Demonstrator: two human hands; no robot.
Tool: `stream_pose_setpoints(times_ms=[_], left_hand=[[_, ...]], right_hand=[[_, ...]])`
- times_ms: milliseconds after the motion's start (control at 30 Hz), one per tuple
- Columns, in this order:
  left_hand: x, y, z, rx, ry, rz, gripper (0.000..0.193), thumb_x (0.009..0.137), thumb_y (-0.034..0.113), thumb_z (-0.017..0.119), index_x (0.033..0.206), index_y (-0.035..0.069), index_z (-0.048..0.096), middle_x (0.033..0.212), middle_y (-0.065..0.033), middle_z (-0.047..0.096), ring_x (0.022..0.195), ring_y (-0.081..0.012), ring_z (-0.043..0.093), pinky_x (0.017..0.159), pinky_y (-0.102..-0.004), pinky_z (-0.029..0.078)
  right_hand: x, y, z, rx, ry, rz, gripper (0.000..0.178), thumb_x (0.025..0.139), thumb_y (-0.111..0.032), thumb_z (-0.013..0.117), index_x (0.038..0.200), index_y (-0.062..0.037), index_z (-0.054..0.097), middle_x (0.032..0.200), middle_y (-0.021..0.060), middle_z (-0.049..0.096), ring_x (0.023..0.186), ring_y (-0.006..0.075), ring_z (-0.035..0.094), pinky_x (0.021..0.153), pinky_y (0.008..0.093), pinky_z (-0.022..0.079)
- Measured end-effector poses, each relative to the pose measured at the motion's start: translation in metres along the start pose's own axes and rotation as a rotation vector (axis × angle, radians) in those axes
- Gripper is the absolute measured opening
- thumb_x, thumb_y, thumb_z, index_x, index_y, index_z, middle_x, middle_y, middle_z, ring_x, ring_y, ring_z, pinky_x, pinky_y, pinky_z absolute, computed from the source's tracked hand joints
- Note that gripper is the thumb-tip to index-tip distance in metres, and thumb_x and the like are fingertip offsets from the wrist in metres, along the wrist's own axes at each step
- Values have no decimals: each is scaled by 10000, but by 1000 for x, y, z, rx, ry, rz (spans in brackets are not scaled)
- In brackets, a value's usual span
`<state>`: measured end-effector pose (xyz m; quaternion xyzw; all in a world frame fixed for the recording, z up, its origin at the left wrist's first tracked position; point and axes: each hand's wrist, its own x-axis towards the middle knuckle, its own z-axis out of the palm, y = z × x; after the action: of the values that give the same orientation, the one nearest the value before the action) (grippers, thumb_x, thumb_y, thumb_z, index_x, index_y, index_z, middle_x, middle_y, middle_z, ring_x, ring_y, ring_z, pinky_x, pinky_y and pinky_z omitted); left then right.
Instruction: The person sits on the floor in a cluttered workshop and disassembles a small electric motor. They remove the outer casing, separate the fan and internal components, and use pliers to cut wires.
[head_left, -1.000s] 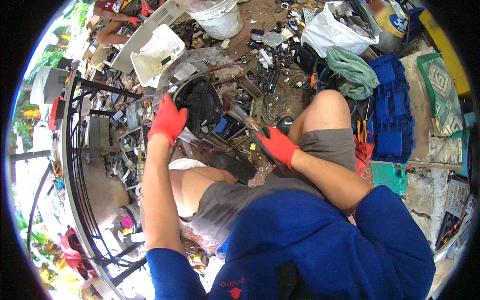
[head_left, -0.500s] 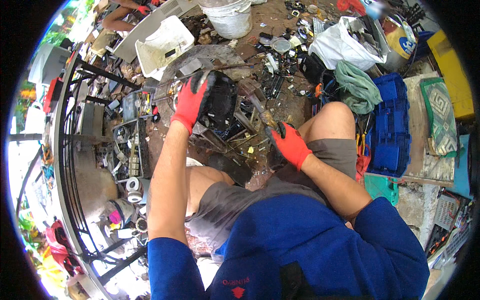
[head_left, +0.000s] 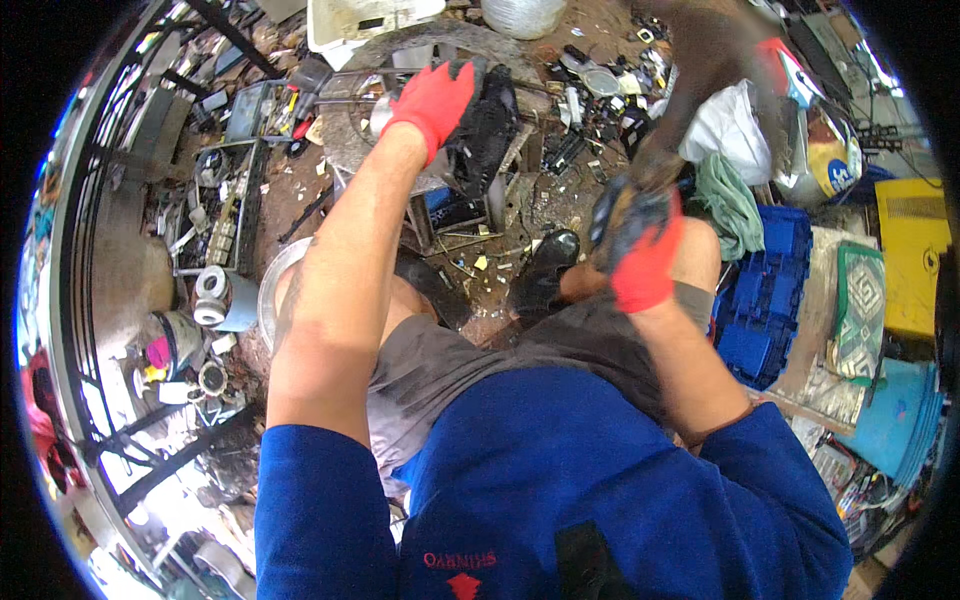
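Note:
My left hand (head_left: 437,98), in a red and black glove, holds a black, ribbed part (head_left: 485,135) against a worn round work block (head_left: 350,130). Its fingertips are partly hidden against the dark part. Off to the right, my right hand (head_left: 643,255), gloved the same way, is wrapped round the handle of a striking tool (head_left: 668,150). The tool points up and away and is smeared by motion, so its head cannot be made out. Below the black part, a small metal frame (head_left: 495,200) stands between my feet.
A white plastic bin (head_left: 370,22) and a white bucket (head_left: 525,15) stand at the far side. Loose electronic scraps litter the ground. To the right lie a white sack (head_left: 725,130), a green cloth (head_left: 728,205) and a blue plastic case (head_left: 765,300). A metal rack (head_left: 85,250) runs along the left.
My right hand has moved up and to the right, lifting the tool away from the work block. My left hand stays at the black part. The whole view has shifted.

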<state>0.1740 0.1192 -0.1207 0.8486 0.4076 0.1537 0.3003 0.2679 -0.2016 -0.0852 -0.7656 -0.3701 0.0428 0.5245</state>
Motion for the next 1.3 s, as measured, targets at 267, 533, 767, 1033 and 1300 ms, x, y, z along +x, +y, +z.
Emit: stream_pose_setpoints(times_ms=[267,533,767,1033,1300], left_hand=[[-10,-18,1,142,38,69,700,929,604,401,1411,101,473,1480,-225,397,1386,-391,349,1138,-506,270],[25,-6,22,290,28,210,814,895,641,441,1441,38,415,1468,-279,385,1390,-395,340,1151,-443,272],[20,-24,24,285,89,275,696,928,579,425,1375,47,481,1372,-286,484,1296,-446,427,1104,-470,340],[37,-38,38,284,48,232,797,901,655,412,1431,61,417,1456,-267,394,1353,-425,374,1110,-575,262],[-3,10,8,514,-27,594,514,948,137,428,1457,198,378,1366,-318,448,1210,-501,473,1032,-468,420]], right_hand=[[22,-14,27,17,-138,24,412,992,-221,504,1293,60,520,1183,247,630,1119,365,601,973,398,450],[8,61,25,-340,-144,153,526,971,-321,514,1343,48,476,1282,305,552,1153,430,562,1016,439,419],[29,-2,0,-112,21,21,490,993,-302,504,1300,80,496,1252,299,564,1209,412,523,1044,414,396],[-3,53,38,-364,-277,360,589,954,-386,524,1338,57,474,1237,338,563,1200,451,531,1038,450,408],[30,-13,-20,8,-1,30,551,952,-328,568,1345,46,472,1254,313,555,1185,436,538,1019,449,418]])
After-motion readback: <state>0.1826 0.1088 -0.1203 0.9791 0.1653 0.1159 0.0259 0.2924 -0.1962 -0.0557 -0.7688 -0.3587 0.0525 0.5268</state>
